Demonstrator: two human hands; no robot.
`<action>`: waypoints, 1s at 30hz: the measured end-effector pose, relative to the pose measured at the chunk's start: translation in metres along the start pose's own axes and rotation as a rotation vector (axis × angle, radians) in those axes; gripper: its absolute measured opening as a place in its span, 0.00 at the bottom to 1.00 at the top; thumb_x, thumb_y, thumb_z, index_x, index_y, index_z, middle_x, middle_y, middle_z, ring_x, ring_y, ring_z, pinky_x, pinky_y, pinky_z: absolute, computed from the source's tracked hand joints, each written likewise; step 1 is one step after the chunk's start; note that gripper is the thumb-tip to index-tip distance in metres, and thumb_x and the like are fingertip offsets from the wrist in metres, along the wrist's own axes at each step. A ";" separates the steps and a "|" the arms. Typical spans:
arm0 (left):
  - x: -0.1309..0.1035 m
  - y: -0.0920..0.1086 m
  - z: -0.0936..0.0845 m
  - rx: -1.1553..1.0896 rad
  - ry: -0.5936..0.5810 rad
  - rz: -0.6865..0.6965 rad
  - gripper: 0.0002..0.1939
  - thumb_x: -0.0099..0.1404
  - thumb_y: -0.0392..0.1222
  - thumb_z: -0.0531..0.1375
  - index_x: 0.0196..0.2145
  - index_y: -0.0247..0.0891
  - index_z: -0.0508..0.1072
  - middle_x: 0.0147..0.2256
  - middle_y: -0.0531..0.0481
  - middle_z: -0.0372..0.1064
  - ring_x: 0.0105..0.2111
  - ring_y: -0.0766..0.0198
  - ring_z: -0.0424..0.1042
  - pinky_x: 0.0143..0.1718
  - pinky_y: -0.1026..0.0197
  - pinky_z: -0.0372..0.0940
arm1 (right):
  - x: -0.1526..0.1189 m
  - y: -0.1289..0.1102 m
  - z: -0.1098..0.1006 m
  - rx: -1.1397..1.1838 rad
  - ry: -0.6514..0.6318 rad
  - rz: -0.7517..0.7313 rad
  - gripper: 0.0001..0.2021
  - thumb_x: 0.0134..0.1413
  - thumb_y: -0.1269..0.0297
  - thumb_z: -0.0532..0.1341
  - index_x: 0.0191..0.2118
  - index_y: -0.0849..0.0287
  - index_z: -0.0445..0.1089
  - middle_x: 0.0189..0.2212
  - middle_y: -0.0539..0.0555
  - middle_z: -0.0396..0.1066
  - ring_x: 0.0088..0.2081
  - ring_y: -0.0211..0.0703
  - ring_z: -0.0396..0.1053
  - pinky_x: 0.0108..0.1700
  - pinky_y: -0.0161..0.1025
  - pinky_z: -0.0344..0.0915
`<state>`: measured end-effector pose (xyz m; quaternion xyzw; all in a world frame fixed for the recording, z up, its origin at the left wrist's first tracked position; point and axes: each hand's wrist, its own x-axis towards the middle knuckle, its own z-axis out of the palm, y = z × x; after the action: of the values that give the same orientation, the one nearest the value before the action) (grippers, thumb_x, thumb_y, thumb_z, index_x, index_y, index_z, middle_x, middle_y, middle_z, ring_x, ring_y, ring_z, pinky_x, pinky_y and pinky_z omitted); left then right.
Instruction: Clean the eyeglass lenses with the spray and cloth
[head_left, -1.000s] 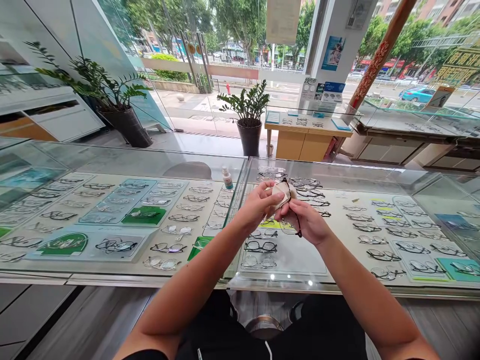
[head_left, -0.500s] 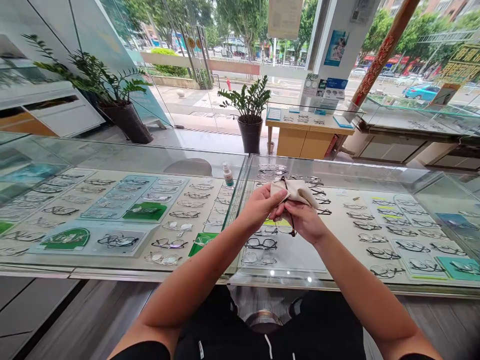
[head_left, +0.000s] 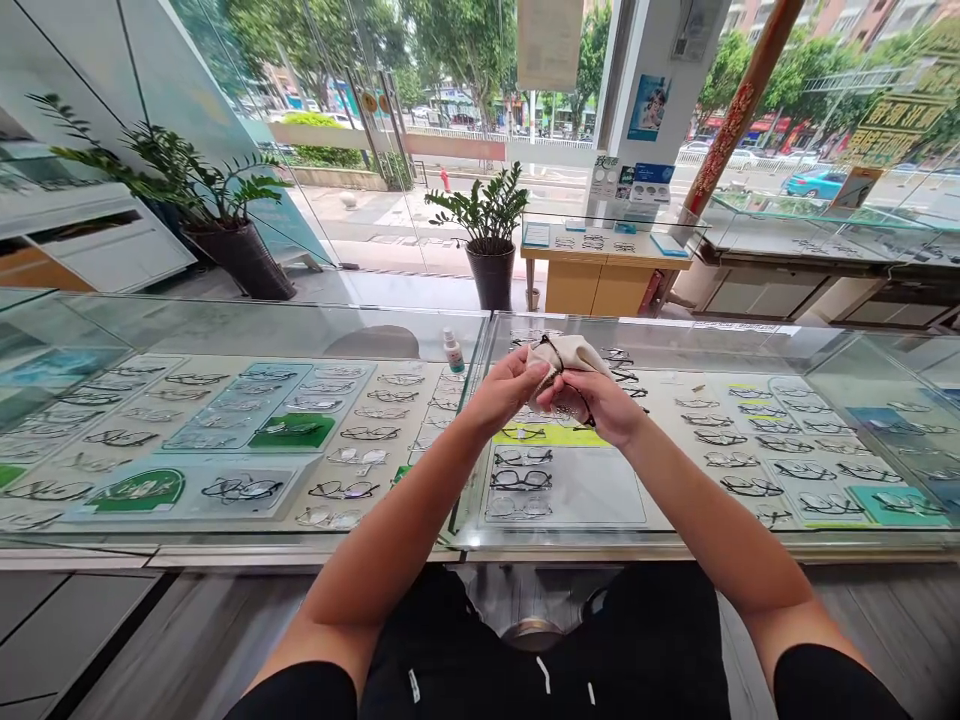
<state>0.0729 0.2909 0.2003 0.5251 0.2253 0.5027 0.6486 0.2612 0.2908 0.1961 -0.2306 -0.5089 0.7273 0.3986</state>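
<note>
Eyeglasses (head_left: 557,354) and cloth (head_left: 582,354) lie pinched between the fingers (head_left: 533,375) of left hand (head_left: 504,391) and right hand (head_left: 611,407).

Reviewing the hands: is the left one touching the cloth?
Touching. The head view shows the left hand pinching the pale cloth between thumb and fingers.

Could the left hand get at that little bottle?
Probably yes: the bottle stands a little beyond the left hand, with nothing visible between them, though that hand pinches the cloth and would likely have to let go first.
</note>
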 end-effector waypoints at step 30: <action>-0.011 -0.016 0.016 0.055 0.082 0.028 0.22 0.70 0.60 0.68 0.35 0.38 0.69 0.20 0.55 0.72 0.12 0.71 0.62 0.16 0.66 0.59 | -0.012 0.027 0.001 0.111 -0.062 0.018 0.16 0.59 0.48 0.73 0.33 0.57 0.78 0.32 0.56 0.84 0.36 0.50 0.80 0.51 0.49 0.76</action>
<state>0.0884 0.2746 0.1891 0.5248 0.2581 0.5266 0.6170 0.2579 0.2761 0.1704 -0.1901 -0.4780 0.7646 0.3883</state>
